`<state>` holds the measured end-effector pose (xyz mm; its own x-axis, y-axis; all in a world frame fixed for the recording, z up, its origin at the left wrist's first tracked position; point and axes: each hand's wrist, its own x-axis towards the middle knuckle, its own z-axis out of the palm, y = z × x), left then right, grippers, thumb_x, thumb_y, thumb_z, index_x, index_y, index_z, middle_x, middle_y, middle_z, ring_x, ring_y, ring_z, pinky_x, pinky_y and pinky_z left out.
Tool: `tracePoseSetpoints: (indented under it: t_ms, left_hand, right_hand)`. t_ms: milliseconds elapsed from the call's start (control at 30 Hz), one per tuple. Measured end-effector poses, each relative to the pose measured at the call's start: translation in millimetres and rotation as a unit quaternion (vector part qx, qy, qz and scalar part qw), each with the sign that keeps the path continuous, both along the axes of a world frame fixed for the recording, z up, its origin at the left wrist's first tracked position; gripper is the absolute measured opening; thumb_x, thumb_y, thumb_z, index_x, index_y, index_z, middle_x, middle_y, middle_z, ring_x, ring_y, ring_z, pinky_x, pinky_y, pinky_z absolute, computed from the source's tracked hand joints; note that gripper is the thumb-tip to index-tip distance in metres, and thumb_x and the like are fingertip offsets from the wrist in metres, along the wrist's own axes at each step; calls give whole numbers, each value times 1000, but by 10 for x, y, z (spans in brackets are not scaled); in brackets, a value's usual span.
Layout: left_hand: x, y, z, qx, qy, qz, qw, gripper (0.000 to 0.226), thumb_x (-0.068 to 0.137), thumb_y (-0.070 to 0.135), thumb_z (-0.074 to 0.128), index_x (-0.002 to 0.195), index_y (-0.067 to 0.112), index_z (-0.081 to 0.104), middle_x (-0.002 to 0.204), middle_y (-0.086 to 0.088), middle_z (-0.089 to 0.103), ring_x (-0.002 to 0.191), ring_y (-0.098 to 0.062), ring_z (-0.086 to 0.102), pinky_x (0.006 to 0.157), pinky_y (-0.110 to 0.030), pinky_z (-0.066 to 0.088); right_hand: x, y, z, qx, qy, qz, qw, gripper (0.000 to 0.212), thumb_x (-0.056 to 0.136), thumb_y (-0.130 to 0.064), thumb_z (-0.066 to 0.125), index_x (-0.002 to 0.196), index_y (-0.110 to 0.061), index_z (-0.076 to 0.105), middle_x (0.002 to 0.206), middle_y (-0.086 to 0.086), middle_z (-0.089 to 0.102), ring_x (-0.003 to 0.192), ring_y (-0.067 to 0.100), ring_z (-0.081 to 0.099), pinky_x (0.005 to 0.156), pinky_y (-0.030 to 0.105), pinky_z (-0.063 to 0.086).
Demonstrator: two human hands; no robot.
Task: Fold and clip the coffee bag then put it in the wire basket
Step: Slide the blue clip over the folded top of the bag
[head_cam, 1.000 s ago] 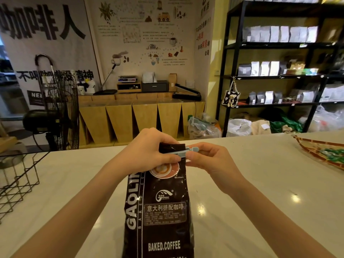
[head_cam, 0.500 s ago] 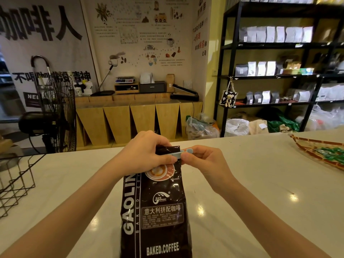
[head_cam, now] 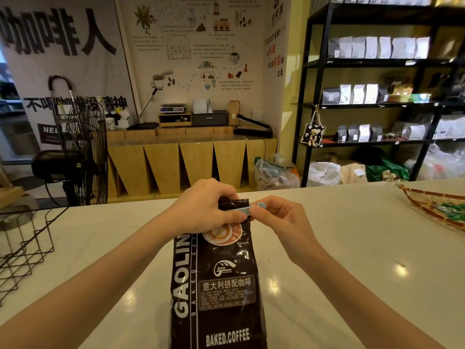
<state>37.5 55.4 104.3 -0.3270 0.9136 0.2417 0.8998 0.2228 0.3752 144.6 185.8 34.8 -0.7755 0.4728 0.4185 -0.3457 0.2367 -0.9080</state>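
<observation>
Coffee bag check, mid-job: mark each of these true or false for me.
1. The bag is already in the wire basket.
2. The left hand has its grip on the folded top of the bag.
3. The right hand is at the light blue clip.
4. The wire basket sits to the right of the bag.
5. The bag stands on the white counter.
1. False. The coffee bag stands on the white counter, outside the wire basket.
2. True. The left hand pinches the folded top.
3. True. The right hand holds the end of the light blue clip.
4. False. It sits to the left.
5. True.
</observation>
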Motion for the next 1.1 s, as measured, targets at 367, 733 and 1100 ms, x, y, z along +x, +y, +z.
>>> tracePoseSetpoints:
  t_ms: [367, 733, 1100]
  left_hand:
    - [-3, -17, 23, 12, -23, -27, 999, 12, 77, 37, 64, 81, 28, 58, 72, 15, 59, 69, -2, 60, 59, -12, 47]
    - [-26, -7, -8, 18, -28, -23, 999, 24, 76, 35, 66, 96, 22, 66, 73, 18, 58, 69, 1, 61, 59, -9, 48]
    - [-10, -115, -162, 30, 66, 89, 993, 75, 69, 62, 56, 135, 35, 34, 137, 8, 50, 123, -11, 45, 100, -34, 40]
  right_hand:
    - [-20, 55, -20, -28, -2, 28, 999, 26, 65, -37, 71, 79, -15, 73, 78, 6, 72, 84, 25, 66, 86, 41, 51]
    - [-52, 113, -46, -132, -33, 126, 983, 43, 71, -45, 64, 89, -7, 71, 87, 7, 74, 89, 21, 67, 83, 28, 55]
    - [-66, 71, -33, -195, -87, 88, 973, 35, 89, -31, 47, 97, -4, 66, 90, 8, 74, 84, 17, 69, 70, 25, 54]
